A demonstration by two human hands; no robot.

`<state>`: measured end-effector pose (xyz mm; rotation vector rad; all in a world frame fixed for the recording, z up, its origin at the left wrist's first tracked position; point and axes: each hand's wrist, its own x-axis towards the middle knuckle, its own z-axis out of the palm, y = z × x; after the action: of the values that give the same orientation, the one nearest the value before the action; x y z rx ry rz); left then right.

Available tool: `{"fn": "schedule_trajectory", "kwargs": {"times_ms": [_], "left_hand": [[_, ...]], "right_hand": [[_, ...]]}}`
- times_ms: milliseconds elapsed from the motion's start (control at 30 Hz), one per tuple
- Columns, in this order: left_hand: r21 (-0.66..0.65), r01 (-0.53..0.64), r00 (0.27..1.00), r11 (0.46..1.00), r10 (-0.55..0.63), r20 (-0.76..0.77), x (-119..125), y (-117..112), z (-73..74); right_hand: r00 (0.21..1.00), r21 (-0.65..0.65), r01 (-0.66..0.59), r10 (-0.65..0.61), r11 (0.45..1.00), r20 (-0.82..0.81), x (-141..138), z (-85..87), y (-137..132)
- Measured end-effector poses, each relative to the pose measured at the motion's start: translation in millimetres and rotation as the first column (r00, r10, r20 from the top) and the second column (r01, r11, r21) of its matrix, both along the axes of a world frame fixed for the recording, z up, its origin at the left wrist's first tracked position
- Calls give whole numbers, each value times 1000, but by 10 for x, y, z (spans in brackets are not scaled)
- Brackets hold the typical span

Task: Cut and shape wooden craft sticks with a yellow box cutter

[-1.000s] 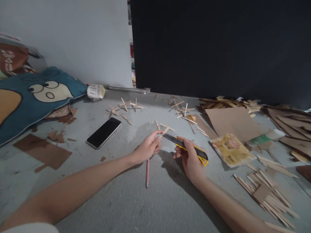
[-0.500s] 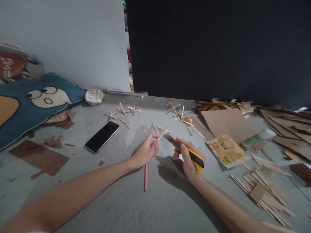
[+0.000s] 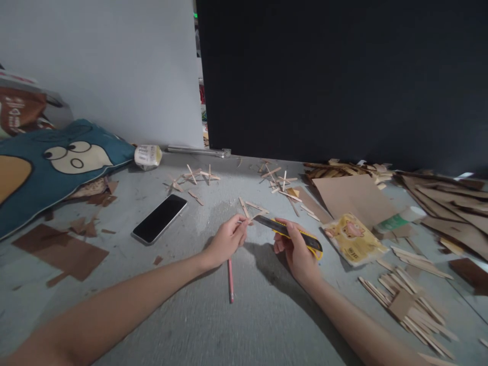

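My left hand (image 3: 225, 241) pinches a thin wooden stick (image 3: 254, 214) between thumb and fingers just above the grey floor. My right hand (image 3: 296, 250) is closed round a yellow and black utility knife (image 3: 290, 232). The knife's tip points left and meets the stick's end. A pink pencil (image 3: 230, 279) lies on the floor under my left wrist. More loose sticks (image 3: 251, 206) lie just beyond my hands.
A black phone (image 3: 160, 218) lies to the left. A blue cartoon cushion (image 3: 57, 162) and brown cardboard scraps (image 3: 61, 251) sit at far left. At right are a yellow packet (image 3: 353, 239), cardboard sheets (image 3: 353, 195) and a pile of sticks (image 3: 409, 305). A dark panel (image 3: 343, 76) rises behind.
Both hands stay together at the stick. The knife has tilted flatter, and the stick now points more sideways. The view has shifted slightly.
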<state>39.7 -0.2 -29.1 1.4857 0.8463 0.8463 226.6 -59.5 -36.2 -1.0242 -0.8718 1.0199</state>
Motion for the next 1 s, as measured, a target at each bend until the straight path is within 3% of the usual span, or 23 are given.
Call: {"fn": "schedule_trajectory", "kwargs": {"times_ms": [100,167,233,300,367,533,767,867,1000], "left_hand": [[193,-7,991,981,33,-130,-31,42,-7],[394,64,967,917,40,-251,-52,77,-27],[510,199,929,837,5,-371,-64,106,-43],[529,324,885,784,-54,-462,-67,122,-42],[515,387,854,765,-87,-514,-65,127,-22],[524,432,828,734,-92,-554,-68,123,14],[559,444,820,700,-66,-568,-65,147,-44],[618,422,783,663,78,-618,-42,35,19],[651,464,616,601,310,-725,8,-330,133]], "right_hand": [[998,20,55,-55,998,2,82,19,34],[993,40,116,-117,992,17,146,31,69],[990,36,140,-141,989,28,199,33,109],[990,14,139,-139,990,34,231,25,143],[990,-4,132,-132,991,47,239,14,161],[988,-4,120,-120,993,98,221,5,152],[987,-3,113,-111,994,118,222,5,159],[989,-7,107,-106,994,107,219,1,162],[983,-7,116,-113,993,144,218,-6,159]]}}
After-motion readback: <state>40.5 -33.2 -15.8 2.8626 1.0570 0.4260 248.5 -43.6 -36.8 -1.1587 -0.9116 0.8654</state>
